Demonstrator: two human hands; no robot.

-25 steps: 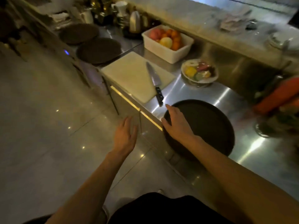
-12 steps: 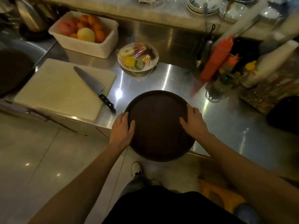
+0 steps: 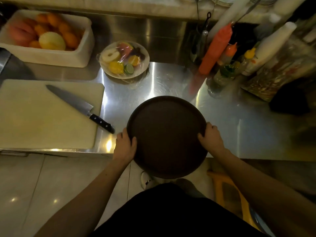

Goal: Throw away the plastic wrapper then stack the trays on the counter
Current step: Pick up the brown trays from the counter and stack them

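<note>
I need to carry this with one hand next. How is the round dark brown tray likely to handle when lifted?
The round dark brown tray probably stays stiff: it juts past the steel counter edge without sagging. It looks thin and shallow, so likely light. The left hand and right hand grip opposite rims; held by one side, its width may make it tip.

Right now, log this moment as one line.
left hand: grips tray left rim | right hand: grips right rim | tray: overhangs counter edge

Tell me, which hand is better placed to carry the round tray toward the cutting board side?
Probably left. The left hand grips the tray rim nearest the cutting board; the right hand holds the far rim.
</note>
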